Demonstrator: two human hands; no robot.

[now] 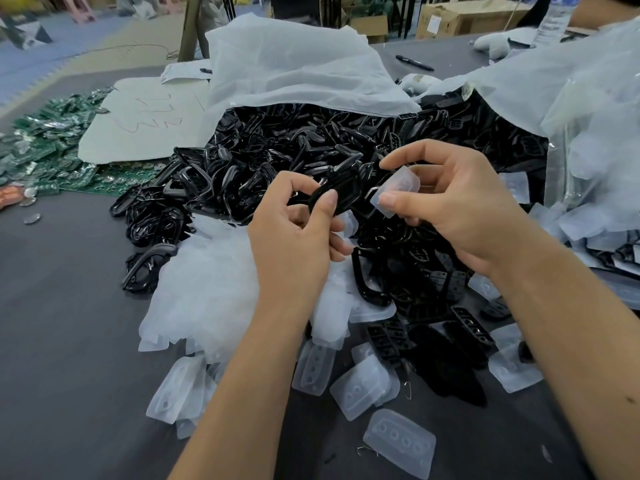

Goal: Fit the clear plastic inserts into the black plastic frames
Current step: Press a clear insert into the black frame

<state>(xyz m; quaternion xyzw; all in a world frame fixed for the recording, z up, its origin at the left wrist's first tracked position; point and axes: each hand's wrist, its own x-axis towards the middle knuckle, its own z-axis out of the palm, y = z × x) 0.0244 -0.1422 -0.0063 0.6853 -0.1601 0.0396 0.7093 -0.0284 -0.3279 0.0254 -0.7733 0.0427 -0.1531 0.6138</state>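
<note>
Clear rectangular plastic insert point(398, 192), pinched in right hand point(453, 209), not yet seated in glossy black oval plastic frame point(334, 197) gripped by left hand point(294, 237); large loose piles remain on grey surface point(69, 341).

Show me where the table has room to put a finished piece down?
Bare grey table lies left of the clear inserts, below the green circuit boards. Another patch lies between the forearms. Around the black frames it is crowded.
</note>
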